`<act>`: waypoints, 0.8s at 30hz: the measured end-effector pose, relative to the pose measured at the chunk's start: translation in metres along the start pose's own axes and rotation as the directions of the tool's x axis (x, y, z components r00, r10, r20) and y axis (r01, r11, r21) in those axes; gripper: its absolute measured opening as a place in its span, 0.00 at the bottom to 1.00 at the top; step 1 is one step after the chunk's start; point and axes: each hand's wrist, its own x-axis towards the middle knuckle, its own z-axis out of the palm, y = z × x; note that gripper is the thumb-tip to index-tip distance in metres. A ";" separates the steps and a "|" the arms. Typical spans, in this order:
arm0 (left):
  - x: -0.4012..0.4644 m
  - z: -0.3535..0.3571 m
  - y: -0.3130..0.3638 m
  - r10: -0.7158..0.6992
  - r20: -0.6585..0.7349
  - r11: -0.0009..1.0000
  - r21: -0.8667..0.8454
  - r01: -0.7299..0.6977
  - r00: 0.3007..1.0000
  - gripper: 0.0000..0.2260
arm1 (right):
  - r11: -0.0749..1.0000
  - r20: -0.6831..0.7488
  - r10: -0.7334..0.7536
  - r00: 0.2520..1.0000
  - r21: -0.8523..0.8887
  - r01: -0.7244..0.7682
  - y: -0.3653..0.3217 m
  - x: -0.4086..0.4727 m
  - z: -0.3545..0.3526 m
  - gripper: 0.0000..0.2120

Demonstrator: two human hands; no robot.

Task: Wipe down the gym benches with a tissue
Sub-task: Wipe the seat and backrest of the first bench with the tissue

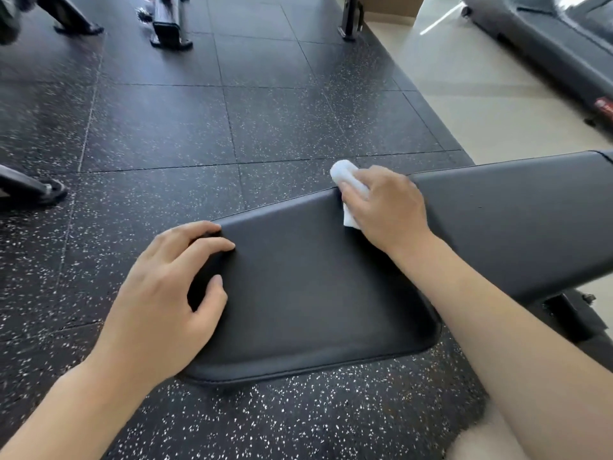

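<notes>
Hard to judge how much is wiped: no visible streaks or damp marks on the black seat pad [308, 293], so no clear border between cleaned and uncleaned area. Probably somewhere in the middle of this one bench, with the backrest pad [517, 220] to the right likely not yet done, and other benches possibly waiting; only some equipment legs [169, 24] seen farther away on the speckled rubber floor [166, 127].

White tissue [345, 177] crumpled into a wad, held in the right hand [384, 207] with fingers curled around it, pressed at the far edge of the seat pad, just at the gap where seat and backrest meet. One part of the tissue sticking out past the edge, another corner showing below the palm.

Left hand [166, 287] resting on the left corner of the seat pad, fingers bent over the edge and thumb on top, seemingly steadying it.

Pad surface smooth, matte, dark synthetic leather with stitched rim, rounded corners, no tears visible. Treadmill [547, 41] at upper right on pale floor.
</notes>
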 end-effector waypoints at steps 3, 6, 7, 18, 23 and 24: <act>0.002 0.002 -0.001 -0.049 -0.001 0.999 0.012 0.049 0.999 0.21 | 0.946 0.048 -0.324 0.945 -0.015 0.325 -0.058 -0.037 0.015 0.13; -0.002 0.007 -0.002 -0.150 -0.033 0.988 0.027 0.151 0.988 0.28 | 0.823 0.094 -0.568 0.817 0.068 0.564 -0.096 -0.077 0.028 0.15; -0.003 0.010 0.001 -0.167 -0.046 0.983 0.068 0.170 0.985 0.29 | 0.808 0.085 -0.587 0.805 0.127 0.576 -0.093 -0.077 0.029 0.14; -0.005 -0.010 0.039 -0.432 0.172 0.889 0.246 0.386 0.886 0.29 | 1.000 0.142 -0.016 0.990 0.001 0.016 -0.050 -0.076 -0.010 0.22; 0.018 -0.032 0.045 -0.466 0.319 0.874 0.311 0.373 0.826 0.31 | 0.977 0.384 -0.171 0.907 -0.049 0.205 -0.080 -0.092 -0.026 0.25; 0.024 -0.032 0.045 -0.471 0.313 0.871 0.317 0.377 0.825 0.30 | 0.967 0.405 -0.208 0.891 -0.053 0.250 -0.077 -0.087 -0.028 0.25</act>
